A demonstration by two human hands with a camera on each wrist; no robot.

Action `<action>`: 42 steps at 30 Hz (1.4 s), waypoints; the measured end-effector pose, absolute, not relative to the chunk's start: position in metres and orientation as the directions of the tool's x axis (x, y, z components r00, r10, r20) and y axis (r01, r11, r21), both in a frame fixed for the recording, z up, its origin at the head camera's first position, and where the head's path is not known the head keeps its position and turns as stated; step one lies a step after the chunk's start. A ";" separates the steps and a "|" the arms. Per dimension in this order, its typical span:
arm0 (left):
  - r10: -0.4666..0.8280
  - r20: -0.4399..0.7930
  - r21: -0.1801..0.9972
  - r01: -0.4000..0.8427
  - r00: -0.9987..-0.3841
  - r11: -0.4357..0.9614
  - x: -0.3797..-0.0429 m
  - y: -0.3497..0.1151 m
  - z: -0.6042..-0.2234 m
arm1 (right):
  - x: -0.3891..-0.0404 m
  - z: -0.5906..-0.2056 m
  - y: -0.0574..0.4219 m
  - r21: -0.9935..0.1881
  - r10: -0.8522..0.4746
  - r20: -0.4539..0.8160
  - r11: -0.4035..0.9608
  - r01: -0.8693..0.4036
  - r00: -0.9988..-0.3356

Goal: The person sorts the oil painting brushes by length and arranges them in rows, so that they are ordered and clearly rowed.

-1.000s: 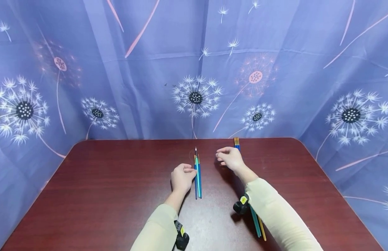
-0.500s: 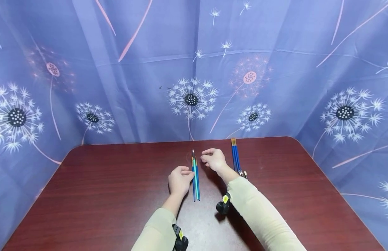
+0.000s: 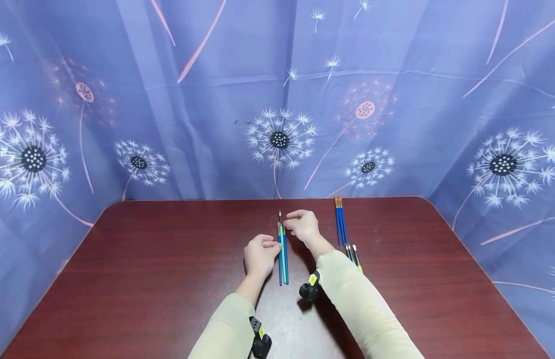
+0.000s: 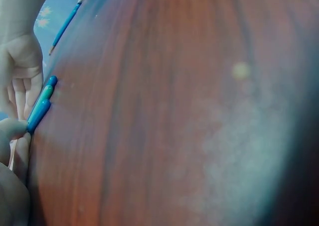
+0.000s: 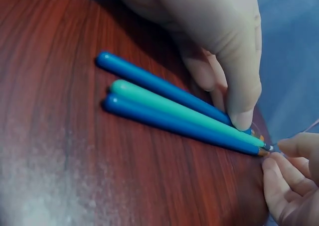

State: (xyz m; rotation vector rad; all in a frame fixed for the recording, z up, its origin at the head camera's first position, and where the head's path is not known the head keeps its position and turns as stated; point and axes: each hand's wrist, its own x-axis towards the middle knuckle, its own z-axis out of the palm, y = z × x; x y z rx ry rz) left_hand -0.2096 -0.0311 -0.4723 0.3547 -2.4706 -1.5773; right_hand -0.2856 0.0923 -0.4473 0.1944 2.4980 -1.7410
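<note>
Three slim paintbrushes lie side by side on the table: a turquoise paintbrush between two blue ones, bristle ends away from me. My left hand comes in from the left and pinches a blue paintbrush between thumb and fingers; its thumb also shows on the blue handle in the left wrist view. From the right, my right hand reaches to the bristle ends. Its thumb and forefinger stand slightly apart, right at the ferrules in the right wrist view.
Farther right lie several more blue paintbrushes with golden bristles near the back edge. Below them, dark-ferruled brush tips poke out past my right sleeve. The reddish-brown table ends at a blue dandelion-print curtain.
My right hand has moved left from beside the right-hand brushes to the bristle ends of the three middle ones, uncovering the blue brushes. The left hand has stayed in place.
</note>
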 end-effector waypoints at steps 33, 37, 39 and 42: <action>-0.297 0.053 0.915 -0.073 -0.953 0.396 -0.211 -0.033 -0.468 | -0.288 -0.445 0.077 -0.776 0.152 -0.005 0.622 0.100 -0.988; -0.297 0.054 0.916 -0.071 -0.953 0.396 -0.211 -0.032 -0.469 | -0.285 -0.445 0.075 -0.758 0.157 0.007 0.645 0.097 -0.988; -0.298 0.055 0.915 -0.072 -0.953 0.398 -0.211 -0.031 -0.470 | -0.284 -0.445 0.075 -0.746 0.155 0.006 0.658 0.099 -0.988; -0.300 0.055 0.911 -0.075 -0.952 0.405 -0.211 -0.029 -0.471 | -0.283 -0.445 0.076 -0.726 0.165 0.004 0.679 0.110 -0.986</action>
